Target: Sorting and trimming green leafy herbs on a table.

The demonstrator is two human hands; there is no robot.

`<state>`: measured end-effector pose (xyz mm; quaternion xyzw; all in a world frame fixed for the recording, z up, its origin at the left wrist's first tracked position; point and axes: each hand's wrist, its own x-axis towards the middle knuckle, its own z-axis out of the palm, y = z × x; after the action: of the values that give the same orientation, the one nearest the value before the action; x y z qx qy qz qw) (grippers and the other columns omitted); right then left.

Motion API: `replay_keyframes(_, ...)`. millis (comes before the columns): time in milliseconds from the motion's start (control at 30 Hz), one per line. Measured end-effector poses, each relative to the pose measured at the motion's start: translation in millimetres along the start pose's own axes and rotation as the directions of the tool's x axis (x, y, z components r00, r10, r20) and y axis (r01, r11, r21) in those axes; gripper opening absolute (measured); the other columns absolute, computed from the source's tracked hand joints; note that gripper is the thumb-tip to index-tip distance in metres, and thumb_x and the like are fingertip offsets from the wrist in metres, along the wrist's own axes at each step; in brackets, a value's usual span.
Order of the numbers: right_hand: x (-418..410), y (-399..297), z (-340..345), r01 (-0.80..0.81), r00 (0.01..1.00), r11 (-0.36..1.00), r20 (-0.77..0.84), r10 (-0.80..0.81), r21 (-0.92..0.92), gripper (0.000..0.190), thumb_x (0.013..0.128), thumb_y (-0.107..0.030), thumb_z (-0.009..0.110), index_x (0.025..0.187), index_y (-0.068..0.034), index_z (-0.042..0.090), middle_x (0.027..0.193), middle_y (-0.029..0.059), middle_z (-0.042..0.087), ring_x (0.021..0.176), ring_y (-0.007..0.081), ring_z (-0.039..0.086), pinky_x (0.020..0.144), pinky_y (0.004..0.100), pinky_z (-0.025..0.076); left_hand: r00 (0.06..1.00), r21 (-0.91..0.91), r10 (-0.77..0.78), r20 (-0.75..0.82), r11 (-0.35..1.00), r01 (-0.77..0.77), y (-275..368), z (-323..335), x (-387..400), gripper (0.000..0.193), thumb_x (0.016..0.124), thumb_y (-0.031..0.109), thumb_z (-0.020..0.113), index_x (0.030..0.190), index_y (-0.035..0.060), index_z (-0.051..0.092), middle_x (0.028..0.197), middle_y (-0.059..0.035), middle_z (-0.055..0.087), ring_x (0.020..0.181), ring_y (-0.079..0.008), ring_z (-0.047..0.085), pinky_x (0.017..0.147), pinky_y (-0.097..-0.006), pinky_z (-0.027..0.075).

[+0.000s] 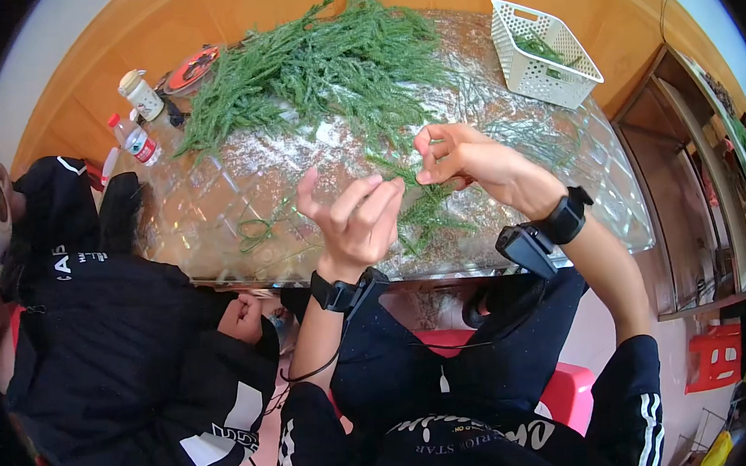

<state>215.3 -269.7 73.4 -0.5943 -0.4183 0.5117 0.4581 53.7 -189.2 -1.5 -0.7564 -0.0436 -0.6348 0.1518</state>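
Observation:
My left hand point(358, 224) is raised over the near part of the table, its thumb and fingertips drawn together beside a green artificial-looking sprig point(437, 211). Whether those fingertips hold its stem or a thin strand is too small to tell. From the other side, my right hand point(472, 163) pinches at the upper part of the same sprig with thumb and forefinger. The sprig's needled branches spread below the fingers, over the table covering. Beyond both hands, a large heap of green needled branches point(327, 66) lies across the back, dusted with white flecks.
A white perforated basket point(548, 81) holding some sprigs stands at the back right of the plastic-covered table point(200, 214). Loose thin stems point(529, 129) lie before it. A water bottle point(136, 141) and a lidded jar point(141, 97) stand left. A person in black point(139, 356) sits beside me.

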Motion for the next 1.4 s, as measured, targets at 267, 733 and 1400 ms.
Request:
replay_keyframes(267,1.6,7.6,-8.9,-0.139,0.971,0.986,0.210,0.116,0.096,0.021,0.074,0.000,0.060,0.080,-0.014,0.045,0.066,-0.0085,0.049,0.056,-0.0007,0.038,0.045,0.0183,0.021,0.993,-0.005,0.105,-0.049,0.994,-0.105,1.7,-3.7,-1.5,0.015,0.061,0.009,0.077,0.068,0.0167,0.067,0.092,0.0098,0.053,0.091,-0.0087,0.049,0.096,-0.0547,0.028)
replay_keyframes(733,9.6,22.6,9.2,0.471,0.736,0.482,0.028,-0.676,-0.739,0.014,0.072,-0.008,0.066,0.082,-0.007,0.056,0.073,-0.0008,0.059,0.061,0.0145,0.056,0.053,0.0273,0.041,0.792,-0.001,-0.477,0.382,0.856,0.516,4.5,-1.7,19.2,0.012,0.061,0.009,0.071,0.068,0.0046,0.063,0.121,-0.0113,0.044,0.117,-0.0310,0.033,0.098,-0.0534,0.019)
replay_keyframes(1400,-2.2,31.3,7.8,0.460,0.469,-0.059,0.299,-0.831,-0.886,0.014,0.068,-0.007,0.066,0.076,-0.005,0.055,0.074,0.0066,0.054,0.064,0.0238,0.056,0.050,0.0356,0.044,0.813,-0.103,-0.459,0.359,0.846,0.523,13.7,-4.0,25.2,0.008,0.064,0.004,0.069,0.070,0.0044,0.064,0.115,-0.0096,0.048,0.114,-0.0294,0.039,0.099,-0.0483,0.022)
